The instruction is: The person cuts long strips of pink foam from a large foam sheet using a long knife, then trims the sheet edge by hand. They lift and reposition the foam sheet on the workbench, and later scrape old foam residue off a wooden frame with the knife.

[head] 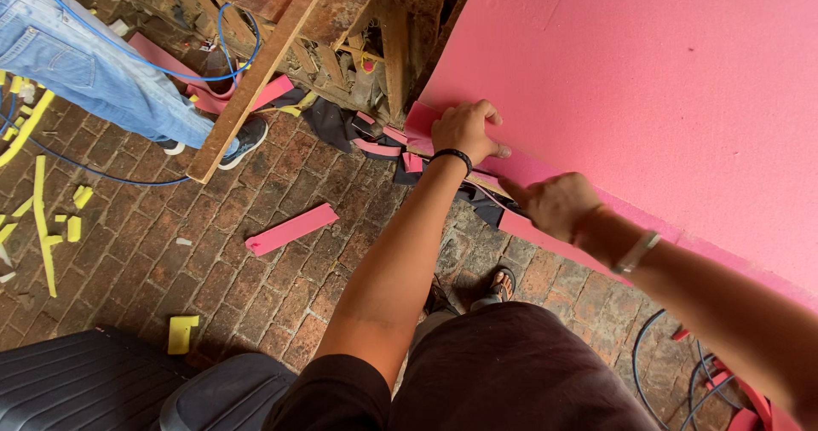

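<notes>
The left hand [467,131] presses flat on the large pink foam sheet [648,90] at its near edge, the right hand [554,205] fisted around a hidden tool partway along; offcut pink strips [291,229] litter the brick floor [153,252], trimming apparently unfinished.

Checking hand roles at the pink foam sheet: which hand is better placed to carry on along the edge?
Probably right. The right hand sits on the pink foam sheet edge, fist closed as if gripping something I can't make out. The left hand lies flat, pressing the sheet down.

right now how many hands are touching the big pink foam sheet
2. The left hand presses flat on the big pink foam sheet near its corner; the right hand grips its lower edge, fingers hidden.
</notes>
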